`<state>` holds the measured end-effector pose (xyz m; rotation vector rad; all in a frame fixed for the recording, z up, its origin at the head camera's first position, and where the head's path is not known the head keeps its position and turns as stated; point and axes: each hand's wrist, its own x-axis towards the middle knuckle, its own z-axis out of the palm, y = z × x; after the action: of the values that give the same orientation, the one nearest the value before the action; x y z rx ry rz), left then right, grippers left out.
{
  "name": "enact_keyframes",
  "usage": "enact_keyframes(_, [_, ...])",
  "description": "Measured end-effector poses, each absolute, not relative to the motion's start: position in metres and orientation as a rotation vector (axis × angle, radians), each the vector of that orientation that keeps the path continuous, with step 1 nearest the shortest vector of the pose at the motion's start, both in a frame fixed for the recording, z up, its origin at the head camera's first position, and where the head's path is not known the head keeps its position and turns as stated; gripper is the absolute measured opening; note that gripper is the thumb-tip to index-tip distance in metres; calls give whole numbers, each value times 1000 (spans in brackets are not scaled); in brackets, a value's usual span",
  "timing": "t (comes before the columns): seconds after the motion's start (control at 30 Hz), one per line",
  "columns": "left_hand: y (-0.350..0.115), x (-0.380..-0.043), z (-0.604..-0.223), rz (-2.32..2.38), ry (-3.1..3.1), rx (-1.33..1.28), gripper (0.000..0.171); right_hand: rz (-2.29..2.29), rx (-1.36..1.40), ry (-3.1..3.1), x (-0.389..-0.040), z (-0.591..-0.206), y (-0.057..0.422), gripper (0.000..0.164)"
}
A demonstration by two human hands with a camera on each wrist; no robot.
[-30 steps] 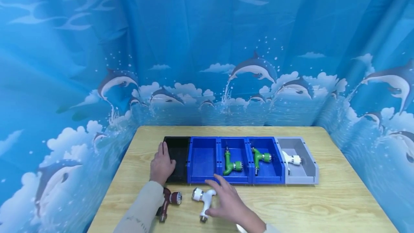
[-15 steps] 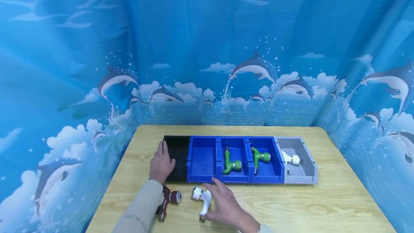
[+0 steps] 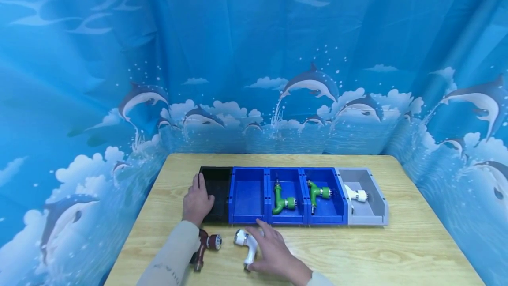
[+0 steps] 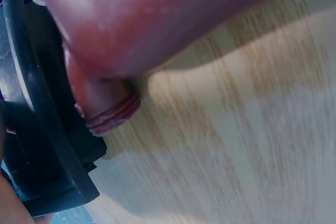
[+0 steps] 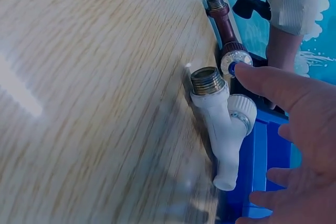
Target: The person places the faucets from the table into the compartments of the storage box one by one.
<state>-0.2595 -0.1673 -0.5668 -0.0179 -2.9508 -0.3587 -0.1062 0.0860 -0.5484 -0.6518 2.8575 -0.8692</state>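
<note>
My left hand (image 3: 197, 202) rests on the left wall of the black bin (image 3: 217, 195), fingers lying forward along the wall and thumb inside. Beneath that forearm lies a dark red tap (image 3: 201, 250), partly hidden by the sleeve; its body (image 4: 121, 30) looms large in the left wrist view. My right hand (image 3: 274, 250) is spread over a white tap (image 3: 251, 250) on the table, thumb near its threaded end and fingers toward its spout side. In the right wrist view a gap shows between the fingers (image 5: 281, 177) and the white tap (image 5: 223, 135).
Right of the black bin stand several joined bins: a bare blue one (image 3: 249, 195), two blue ones holding green taps (image 3: 279, 200) (image 3: 315, 193), and a grey one (image 3: 373, 206) with a white tap (image 3: 359, 195). A dolphin-print curtain (image 3: 254, 56) surrounds the wooden table (image 3: 377, 250).
My right hand has moved a little left, closer over the white tap, covering more of it. The left hand stays at the black bin.
</note>
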Motion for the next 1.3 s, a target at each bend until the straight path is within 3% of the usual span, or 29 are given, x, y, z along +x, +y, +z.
enact_keyframes(0.97, [-162,-257,-560,-367,-3021,20,89,-638,-718,2854,-112,-553,71,83])
enact_keyframes(1.3, [-163,-256,-561,-381,-2992,16,88,-617,-720,2815,-113,-556,69,86])
